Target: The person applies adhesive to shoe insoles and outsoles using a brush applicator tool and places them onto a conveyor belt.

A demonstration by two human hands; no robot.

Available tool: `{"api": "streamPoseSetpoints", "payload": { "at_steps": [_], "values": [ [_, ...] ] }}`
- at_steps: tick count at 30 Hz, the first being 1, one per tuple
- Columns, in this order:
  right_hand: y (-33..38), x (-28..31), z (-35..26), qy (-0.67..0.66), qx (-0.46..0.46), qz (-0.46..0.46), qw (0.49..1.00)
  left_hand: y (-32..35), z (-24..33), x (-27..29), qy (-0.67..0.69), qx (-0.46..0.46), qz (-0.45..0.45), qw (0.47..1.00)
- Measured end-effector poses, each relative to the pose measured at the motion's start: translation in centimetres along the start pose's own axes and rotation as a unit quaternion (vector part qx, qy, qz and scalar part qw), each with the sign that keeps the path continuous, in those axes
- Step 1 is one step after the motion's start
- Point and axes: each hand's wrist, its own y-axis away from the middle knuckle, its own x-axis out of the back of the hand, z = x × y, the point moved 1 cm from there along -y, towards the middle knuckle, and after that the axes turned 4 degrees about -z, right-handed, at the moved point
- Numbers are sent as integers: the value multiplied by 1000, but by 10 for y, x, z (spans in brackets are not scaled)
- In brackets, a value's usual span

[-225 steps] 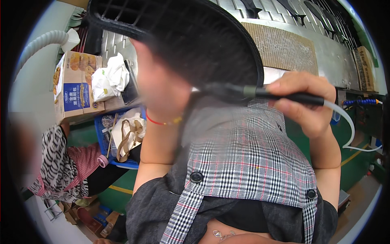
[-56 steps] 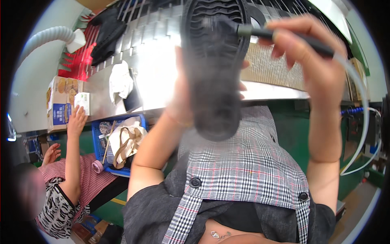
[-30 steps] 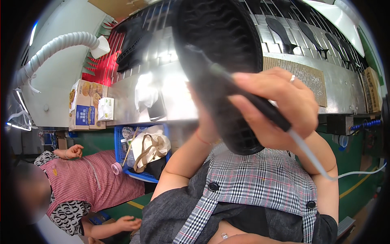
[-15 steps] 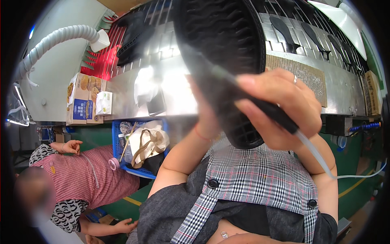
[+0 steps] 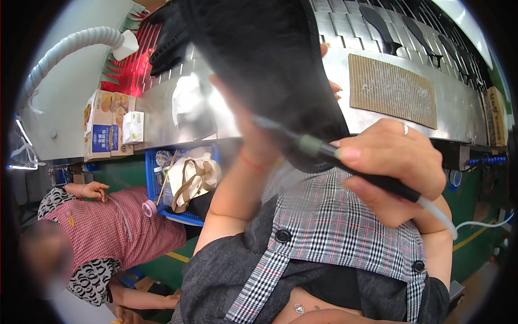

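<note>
The right hand (image 5: 396, 170) is closed around a black pen-like tool (image 5: 367, 174) with a clear hose (image 5: 438, 215) trailing from its rear; the tip touches a black sole (image 5: 270, 70). The left hand (image 5: 253, 135) is mostly hidden behind the sole and holds it up, grip unclear. Beyond the sole lies the steel desk (image 5: 464, 116), with a ribbed mat (image 5: 391, 89) right of the sole. Left of the sole are a blue basket (image 5: 156, 186) and another person (image 5: 102, 237).

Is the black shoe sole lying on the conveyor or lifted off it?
Lifted. The left hand holds the black shoe sole up close to the camera, above the metal conveyor, while the right hand holds a pen-like tool against it.
</note>
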Motion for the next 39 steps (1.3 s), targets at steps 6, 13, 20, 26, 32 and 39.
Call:
{"api": "streamPoseSetpoints", "payload": {
  "at_steps": [6, 13, 20, 26, 32, 39],
  "values": [
    [12, -4, 3, 4, 2, 10, 1000, -9, 10, 16, 57, -56, -155, 985],
    [20, 4, -1, -49, -63, -25, 997, -8, 21, 7, 37, -106, -218, 970],
    [17, 21, 6, -78, -109, -58, 989, -10, 33, 7, 28, -73, -155, 985],
    [-6, 41, 13, -96, -133, -169, 972, -10, 31, -14, 113, 30, -68, 991],
    [-16, 49, 20, -91, -113, -202, 969, -18, 29, -27, -189, 139, 114, 965],
    [-28, 49, 11, -23, -53, -216, 975, -27, 26, -33, -290, 263, 158, 906]
  ]
}}
